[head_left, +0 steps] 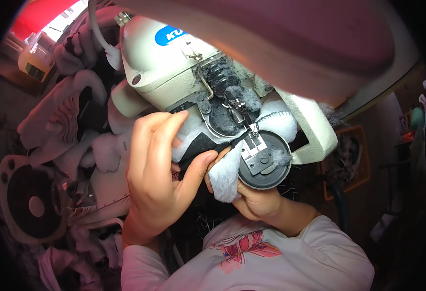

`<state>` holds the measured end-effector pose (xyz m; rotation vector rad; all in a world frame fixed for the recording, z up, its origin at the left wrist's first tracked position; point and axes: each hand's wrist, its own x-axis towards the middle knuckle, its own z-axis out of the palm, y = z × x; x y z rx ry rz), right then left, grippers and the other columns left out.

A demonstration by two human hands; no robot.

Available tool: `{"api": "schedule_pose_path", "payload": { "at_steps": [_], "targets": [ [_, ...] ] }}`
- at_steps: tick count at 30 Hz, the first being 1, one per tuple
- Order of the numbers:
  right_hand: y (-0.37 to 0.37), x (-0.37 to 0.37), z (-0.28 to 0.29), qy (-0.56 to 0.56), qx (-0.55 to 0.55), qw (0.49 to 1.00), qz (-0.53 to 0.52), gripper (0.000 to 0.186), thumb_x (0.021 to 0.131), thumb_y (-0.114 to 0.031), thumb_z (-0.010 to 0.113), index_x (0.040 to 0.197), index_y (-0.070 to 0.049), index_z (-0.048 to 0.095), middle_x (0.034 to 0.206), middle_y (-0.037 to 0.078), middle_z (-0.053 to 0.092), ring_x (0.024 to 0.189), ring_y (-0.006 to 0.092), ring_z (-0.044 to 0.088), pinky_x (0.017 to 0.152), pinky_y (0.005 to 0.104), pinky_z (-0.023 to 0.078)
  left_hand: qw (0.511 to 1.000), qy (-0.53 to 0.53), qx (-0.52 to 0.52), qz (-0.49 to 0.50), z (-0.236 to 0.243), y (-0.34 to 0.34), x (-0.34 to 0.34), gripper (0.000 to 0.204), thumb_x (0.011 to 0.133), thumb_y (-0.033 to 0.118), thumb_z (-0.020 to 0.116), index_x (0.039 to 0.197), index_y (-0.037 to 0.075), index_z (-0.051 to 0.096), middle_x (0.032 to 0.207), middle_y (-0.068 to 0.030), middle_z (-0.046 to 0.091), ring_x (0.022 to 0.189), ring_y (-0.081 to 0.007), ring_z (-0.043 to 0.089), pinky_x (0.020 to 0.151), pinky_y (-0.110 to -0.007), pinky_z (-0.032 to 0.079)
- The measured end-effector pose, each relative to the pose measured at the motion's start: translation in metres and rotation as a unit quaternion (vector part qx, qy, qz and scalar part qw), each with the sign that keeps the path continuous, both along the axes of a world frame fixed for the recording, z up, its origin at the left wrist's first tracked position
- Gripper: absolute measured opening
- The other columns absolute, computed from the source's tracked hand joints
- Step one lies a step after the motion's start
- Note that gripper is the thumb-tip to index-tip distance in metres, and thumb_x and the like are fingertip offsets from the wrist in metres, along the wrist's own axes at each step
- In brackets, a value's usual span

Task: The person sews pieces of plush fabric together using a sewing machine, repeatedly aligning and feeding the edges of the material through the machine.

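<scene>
A pale sewing machine (162, 63), dusted with grey lint, stands in front of me. Below its needle area (253, 129) sits a round dark plate (271, 178) with a toothed rim. Grey fleecy fabric (226, 179) with a black piece (198, 145) lies against the plate's left side. My left hand (157, 169) is spread beside this fabric, thumb and fingers apart, fingertips near its edge. My right hand (256, 201) reaches under the plate and grips the grey fabric, its fingers partly hidden. Behind the needle, pale fabric (281, 123) shows a row of stitches.
A pale machine arm (315, 128) curves round on the right, and a large blurred pinkish shape hangs overhead. Piled fabric (67, 116) lies at left, near a round dark speaker-like object (36, 206) and a ruler (113, 202). An orange crate (363, 155) holds lint at right.
</scene>
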<state>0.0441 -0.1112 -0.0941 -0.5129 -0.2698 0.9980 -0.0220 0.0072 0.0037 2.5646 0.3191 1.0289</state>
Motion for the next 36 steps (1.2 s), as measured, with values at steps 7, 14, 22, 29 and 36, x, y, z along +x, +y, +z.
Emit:
{"api": "schedule_pose_path", "payload": {
  "at_steps": [7, 14, 22, 29, 36],
  "targets": [
    [-0.012, 0.005, -0.013, 0.034, -0.066, 0.997, -0.007, 0.054, 0.082, 0.005, 0.072, 0.128, -0.006, 0.048, 0.120, 0.004, 0.057, 0.108, 0.0123, 0.057, 0.094, 0.0276, 0.050, 0.992, 0.034, -0.072, -0.093, -0.010, 0.011, 0.005, 0.025, 0.072, -0.003, 0.076, 0.094, -0.002, 0.064, 0.078, -0.0102, 0.056, 0.068, -0.0210, 0.057, 0.054, -0.031, 0.045],
    [-0.009, 0.003, -0.011, 0.066, -0.084, 0.994, 0.003, 0.054, 0.081, 0.005, 0.073, 0.128, -0.006, 0.049, 0.119, 0.004, 0.057, 0.108, 0.0126, 0.057, 0.094, 0.0281, 0.050, 0.998, -0.049, -0.002, -0.033, -0.010, -0.004, 0.008, 0.025, 0.071, -0.003, 0.076, 0.092, 0.000, 0.064, 0.074, -0.0088, 0.054, 0.066, -0.0236, 0.055, 0.059, -0.033, 0.045],
    [-0.004, 0.006, 0.018, 0.072, 0.033, 0.991, 0.108, 0.031, 0.090, -0.011, 0.068, 0.118, -0.007, 0.054, 0.104, 0.003, 0.059, 0.094, 0.0130, 0.057, 0.081, 0.0274, 0.048, 0.994, -0.013, -0.052, -0.093, -0.013, 0.010, 0.009, 0.021, 0.068, -0.004, 0.077, 0.088, -0.001, 0.069, 0.074, -0.0068, 0.055, 0.067, -0.0188, 0.053, 0.058, -0.030, 0.043],
    [-0.008, 0.013, -0.005, -0.029, -0.037, 0.996, 0.079, 0.043, 0.090, -0.009, 0.068, 0.129, -0.007, 0.052, 0.122, 0.003, 0.058, 0.112, 0.0137, 0.055, 0.094, 0.0297, 0.046, 0.980, -0.103, 0.150, -0.085, -0.024, 0.005, 0.006, 0.036, 0.062, -0.006, 0.078, 0.097, -0.001, 0.070, 0.082, -0.0047, 0.057, 0.070, -0.0213, 0.056, 0.060, -0.032, 0.046],
    [-0.004, 0.009, -0.008, -0.028, 0.033, 0.995, 0.089, 0.033, 0.094, -0.024, 0.062, 0.120, -0.007, 0.052, 0.104, 0.003, 0.053, 0.092, 0.0122, 0.051, 0.078, 0.0261, 0.041, 0.996, -0.064, -0.056, -0.030, -0.022, -0.001, 0.004, 0.031, 0.067, -0.005, 0.079, 0.095, 0.000, 0.067, 0.082, -0.0079, 0.058, 0.069, -0.0192, 0.056, 0.059, -0.029, 0.046]
  ]
}}
